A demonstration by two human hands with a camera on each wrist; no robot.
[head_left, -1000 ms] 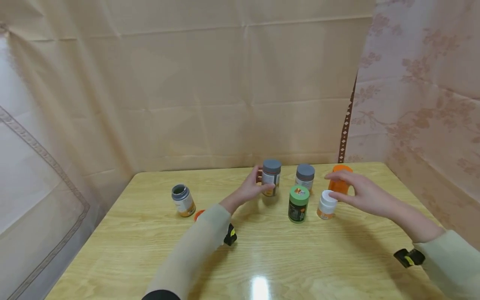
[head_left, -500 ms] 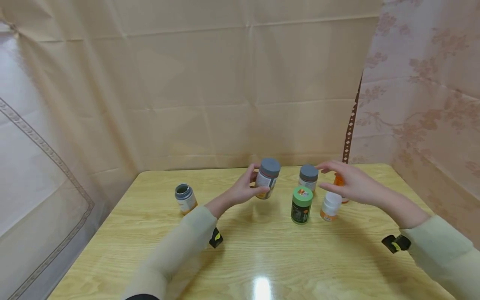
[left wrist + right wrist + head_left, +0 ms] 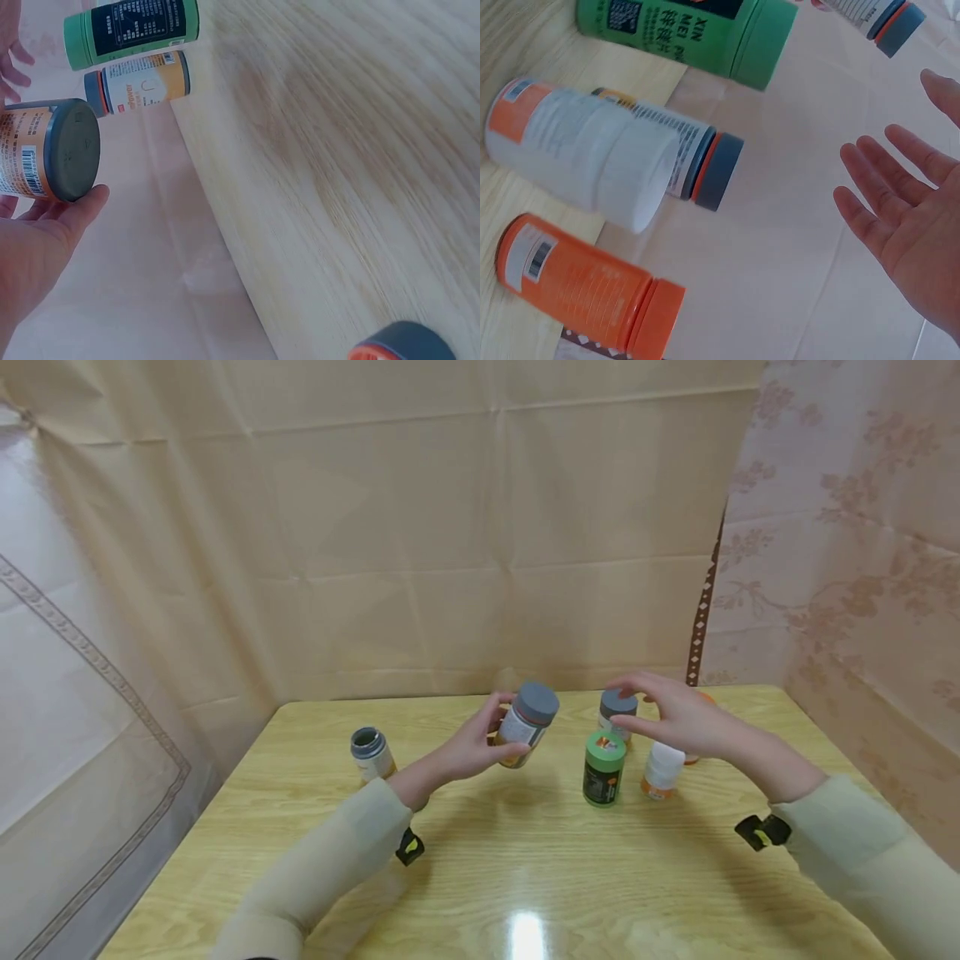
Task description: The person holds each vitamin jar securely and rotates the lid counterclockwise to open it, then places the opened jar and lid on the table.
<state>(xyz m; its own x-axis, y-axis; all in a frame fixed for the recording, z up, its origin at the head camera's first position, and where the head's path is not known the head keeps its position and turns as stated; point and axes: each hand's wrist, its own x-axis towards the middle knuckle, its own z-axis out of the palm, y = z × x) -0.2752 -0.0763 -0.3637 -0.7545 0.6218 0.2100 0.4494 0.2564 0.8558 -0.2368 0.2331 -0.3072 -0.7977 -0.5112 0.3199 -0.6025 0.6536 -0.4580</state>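
My left hand (image 3: 468,747) grips a supplement bottle (image 3: 523,727) with a blue-grey cap, thumb on the near side. The bottle is raised above the table, cap leaning to the right; in the left wrist view its base (image 3: 77,150) faces the camera. My right hand (image 3: 675,714) hovers with fingers spread and holds nothing. In the head view it overlaps a second grey-capped bottle (image 3: 611,720). Beneath and around it stand a green-lidded jar (image 3: 603,768), a white-capped bottle (image 3: 662,770) and an orange bottle (image 3: 585,281), partly hidden in the head view.
An uncapped bottle (image 3: 372,754) stands at the table's left, its dark mouth showing. A blue-grey cap with orange on it (image 3: 405,343) shows at the bottom of the left wrist view. Behind the wooden table (image 3: 487,860) hangs a beige curtain (image 3: 375,527).
My left hand has lifted its bottle, drawn it slightly left and tilted it. My right hand has moved left, from by the orange bottle to over the second grey-capped bottle.
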